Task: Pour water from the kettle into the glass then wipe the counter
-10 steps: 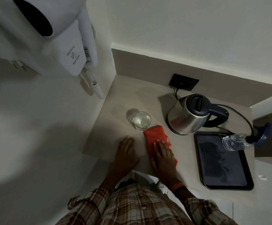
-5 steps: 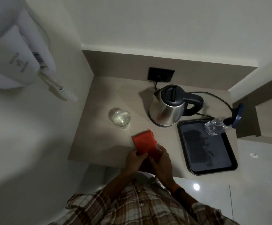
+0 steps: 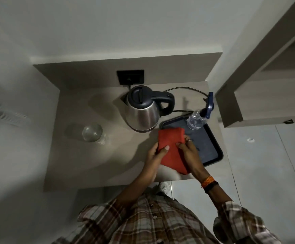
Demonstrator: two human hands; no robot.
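A folded red cloth (image 3: 171, 147) is held above the grey counter (image 3: 90, 161), in front of the kettle. My left hand (image 3: 156, 154) grips its left edge with the thumb on top. My right hand (image 3: 189, 150) holds its right side, fingers over the fabric. The steel kettle (image 3: 143, 111) with a dark lid and handle stands upright on its base at the back middle. A clear glass (image 3: 92, 132) with water in it stands on the counter to the left, well apart from both hands.
A dark tray (image 3: 211, 152) lies at the counter's right, with a clear spray bottle (image 3: 197, 118) on its far corner. A black wall socket (image 3: 130, 76) holds the kettle's cord. A wooden cabinet (image 3: 259, 95) juts out at the right. Walls close off the left and back.
The cloth was flat on the counter under my right hand; both hands have since lifted it and carried it right, toward the tray. The view has shifted, with the kettle and glass staying put.
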